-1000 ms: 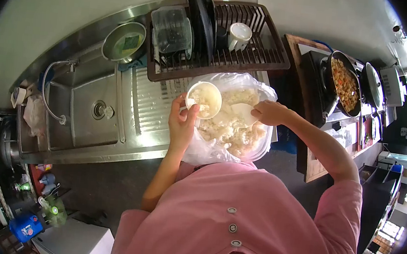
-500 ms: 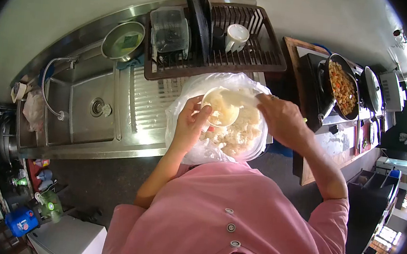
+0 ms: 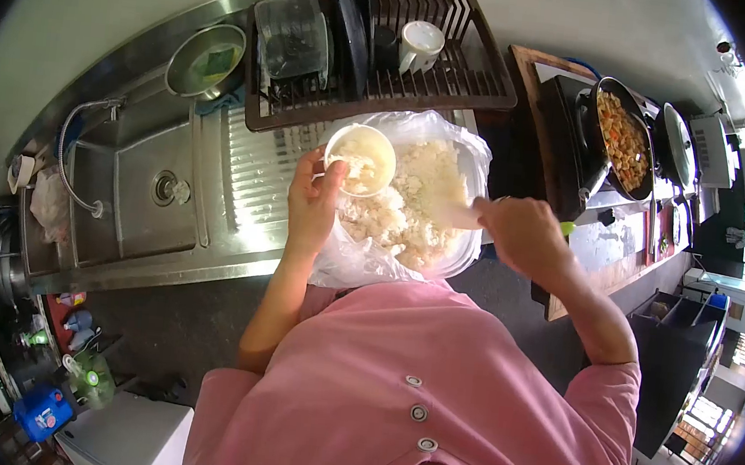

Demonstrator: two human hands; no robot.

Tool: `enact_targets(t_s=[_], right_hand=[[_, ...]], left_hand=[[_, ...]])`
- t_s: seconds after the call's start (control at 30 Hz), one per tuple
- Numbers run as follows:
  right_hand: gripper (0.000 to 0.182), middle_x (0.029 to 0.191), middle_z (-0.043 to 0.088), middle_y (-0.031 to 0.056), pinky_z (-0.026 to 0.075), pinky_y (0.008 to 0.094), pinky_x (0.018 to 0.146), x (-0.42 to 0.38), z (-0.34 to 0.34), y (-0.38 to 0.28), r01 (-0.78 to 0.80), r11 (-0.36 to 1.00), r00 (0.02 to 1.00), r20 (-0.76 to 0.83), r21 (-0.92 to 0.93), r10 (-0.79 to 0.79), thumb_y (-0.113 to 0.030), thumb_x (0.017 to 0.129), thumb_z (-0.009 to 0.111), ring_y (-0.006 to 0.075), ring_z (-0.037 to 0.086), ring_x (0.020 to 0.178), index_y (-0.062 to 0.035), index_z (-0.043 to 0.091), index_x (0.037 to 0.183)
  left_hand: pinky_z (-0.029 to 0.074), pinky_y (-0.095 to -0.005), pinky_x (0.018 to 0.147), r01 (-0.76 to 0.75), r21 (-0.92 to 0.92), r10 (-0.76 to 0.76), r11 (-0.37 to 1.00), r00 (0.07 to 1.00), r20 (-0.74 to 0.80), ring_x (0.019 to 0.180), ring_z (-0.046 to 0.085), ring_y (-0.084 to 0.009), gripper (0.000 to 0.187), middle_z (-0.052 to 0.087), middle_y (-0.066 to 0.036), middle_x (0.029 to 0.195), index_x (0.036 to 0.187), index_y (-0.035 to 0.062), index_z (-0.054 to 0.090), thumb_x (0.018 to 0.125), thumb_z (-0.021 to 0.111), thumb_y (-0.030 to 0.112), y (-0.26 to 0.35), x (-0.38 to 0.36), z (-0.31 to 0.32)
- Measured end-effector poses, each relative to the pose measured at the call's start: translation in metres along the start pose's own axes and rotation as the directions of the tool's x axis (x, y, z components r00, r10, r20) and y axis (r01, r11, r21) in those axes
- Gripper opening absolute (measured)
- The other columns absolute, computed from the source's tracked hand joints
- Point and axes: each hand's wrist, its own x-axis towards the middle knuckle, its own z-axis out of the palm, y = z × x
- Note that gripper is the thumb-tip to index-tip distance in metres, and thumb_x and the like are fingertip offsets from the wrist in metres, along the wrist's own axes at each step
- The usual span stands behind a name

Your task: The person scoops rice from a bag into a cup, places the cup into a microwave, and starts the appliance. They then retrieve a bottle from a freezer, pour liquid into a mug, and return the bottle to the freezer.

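Note:
My left hand [image 3: 314,204] grips a small round cup [image 3: 361,160] with some rice inside, held over the left side of a rice container. My right hand [image 3: 525,234] is closed round the handle of a pale, motion-blurred spatula [image 3: 457,214], its blade over the rice. A green handle end shows beyond the fist. White rice [image 3: 412,196] fills the wide clear container, which is lined with a crumpled plastic bag [image 3: 356,262].
Behind stands a brown dish rack [image 3: 486,82] with a white mug [image 3: 421,47], dark plates [image 3: 345,28] and clear containers. A steel sink [image 3: 156,203] and pot [image 3: 206,62] lie left. At right, a pan of diced food [image 3: 622,140] sits on a stove.
My left hand and the cup have moved left and up, off the middle of the rice. The spatula has left the cup and is now lower, over the rice at the right.

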Motion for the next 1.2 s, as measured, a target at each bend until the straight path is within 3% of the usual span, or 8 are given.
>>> enact_targets(t_s=[0.13, 0.4, 0.63, 0.73, 0.9, 0.93, 1.1, 1.2], right_hand=[[0.027, 0.086, 0.064, 0.0069, 0.05, 0.036, 0.059, 0.005, 0.023, -0.019, 0.124, 0.962, 0.99, -0.039, -0.243, -0.137, -0.01, 0.077, 0.06, 0.0235, 0.063, 0.078, -0.01, 0.059, 0.105], [0.02, 0.064, 0.056, 0.0097, 0.049, 0.0286, 0.048, 0.025, 0.078, -0.031, 0.172, 0.913, 0.945, -0.199, -0.37, -0.259, -0.005, 0.071, 0.064, 0.0151, 0.06, 0.064, 0.0059, 0.057, 0.086], [0.011, 0.077, 0.064, 0.0097, 0.055, 0.0341, 0.058, 0.035, 0.05, -0.013, 0.082, 0.987, 0.996, -0.034, -0.139, -0.087, -0.005, 0.075, 0.062, 0.0233, 0.067, 0.074, -0.0013, 0.061, 0.085], [0.026, 0.085, 0.064, 0.014, 0.053, 0.041, 0.064, 0.033, 0.004, -0.018, -0.018, 0.99, 0.999, 0.045, -0.14, 0.024, -0.002, 0.078, 0.056, 0.0261, 0.066, 0.079, -0.0076, 0.063, 0.103], [0.032, 0.098, 0.061, 0.0096, 0.053, 0.0398, 0.068, 0.025, 0.027, -0.043, 0.143, 0.989, 0.979, -0.144, -0.029, -0.146, -0.002, 0.082, 0.049, 0.0277, 0.061, 0.085, -0.0067, 0.056, 0.112], [0.033, 0.104, 0.06, 0.0096, 0.053, 0.0401, 0.071, 0.03, 0.035, -0.047, 0.122, 0.992, 0.993, 0.002, -0.033, -0.122, -0.003, 0.082, 0.049, 0.0268, 0.06, 0.092, -0.0079, 0.056, 0.114], [0.016, 0.091, 0.061, 0.0116, 0.054, 0.0393, 0.066, 0.043, 0.047, -0.025, 0.017, 0.999, 0.999, 0.049, -0.039, -0.015, -0.003, 0.082, 0.053, 0.026, 0.066, 0.082, -0.0045, 0.055, 0.097], [0.012, 0.084, 0.063, 0.0118, 0.054, 0.0383, 0.062, 0.053, 0.024, -0.017, -0.018, 0.999, 0.99, -0.142, -0.047, 0.011, -0.006, 0.082, 0.053, 0.0268, 0.067, 0.077, -0.0058, 0.056, 0.094]], left_hand=[[0.047, -0.0235, 0.075, -0.093, 0.027, 0.093, 0.995, 0.996, -0.013, 0.087, 0.06, -0.0111, 0.039, 0.06, -0.008, 0.102, 0.122, 0.0001, 0.047, 0.091, 0.061, 0.02, -0.006, -0.001, -0.004], [0.046, -0.0258, 0.078, -0.09, 0.055, 0.094, 0.994, 0.993, -0.071, 0.089, 0.056, -0.0108, 0.04, 0.06, -0.007, 0.103, 0.122, 0.0006, 0.048, 0.092, 0.06, 0.024, -0.011, 0.005, -0.005], [0.045, -0.0266, 0.081, -0.093, 0.037, 0.094, 0.995, 0.995, -0.037, 0.092, 0.055, -0.0118, 0.038, 0.058, -0.008, 0.104, 0.122, 0.0002, 0.048, 0.093, 0.058, 0.023, -0.014, 0.006, -0.011], [0.045, -0.0267, 0.081, -0.077, 0.045, 0.08, 0.996, 0.994, -0.071, 0.094, 0.055, -0.0122, 0.038, 0.058, -0.008, 0.104, 0.122, 0.0005, 0.048, 0.093, 0.058, 0.023, -0.009, 0.006, -0.01], [0.045, -0.026, 0.082, -0.043, 0.021, 0.045, 0.999, 0.997, -0.063, 0.095, 0.056, -0.0124, 0.04, 0.058, -0.009, 0.104, 0.124, 0.0008, 0.046, 0.093, 0.057, 0.024, -0.005, 0.005, -0.009], [0.045, -0.0258, 0.082, -0.048, 0.033, 0.05, 0.998, 0.997, -0.061, 0.095, 0.056, -0.0124, 0.041, 0.058, -0.009, 0.104, 0.125, 0.0008, 0.045, 0.093, 0.057, 0.023, -0.005, 0.004, -0.009], [0.045, -0.0255, 0.081, -0.032, 0.027, 0.034, 0.999, 0.997, -0.072, 0.094, 0.056, -0.0122, 0.042, 0.058, -0.009, 0.103, 0.125, 0.0005, 0.045, 0.093, 0.058, 0.025, -0.006, 0.005, -0.01], [0.045, -0.0254, 0.081, -0.038, 0.026, 0.04, 0.999, 0.995, -0.092, 0.093, 0.056, -0.0118, 0.042, 0.058, -0.008, 0.103, 0.124, 0.0005, 0.046, 0.093, 0.058, 0.026, -0.008, 0.005, -0.008]])
